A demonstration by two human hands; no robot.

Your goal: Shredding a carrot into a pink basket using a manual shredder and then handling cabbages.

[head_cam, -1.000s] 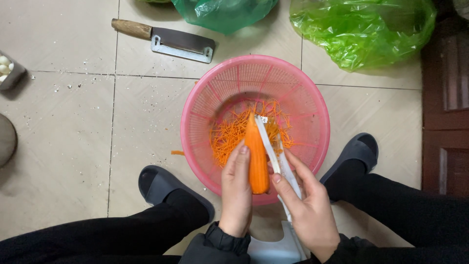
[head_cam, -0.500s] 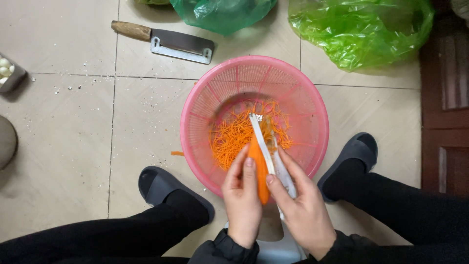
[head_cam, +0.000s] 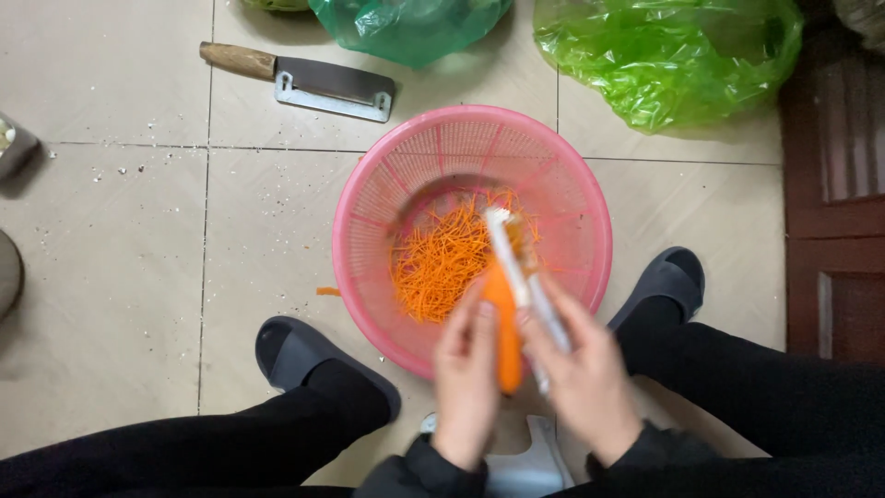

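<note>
One carrot (head_cam: 502, 323) in left hand (head_cam: 466, 378)

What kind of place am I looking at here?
Probably a home kitchen floor: a pink basket of shredded carrot sits on floor tiles, with a cleaver and green bags nearby.

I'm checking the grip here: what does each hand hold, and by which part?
The left hand grips the carrot along its lower half. The right hand holds the white peeler by its handle end.
</note>
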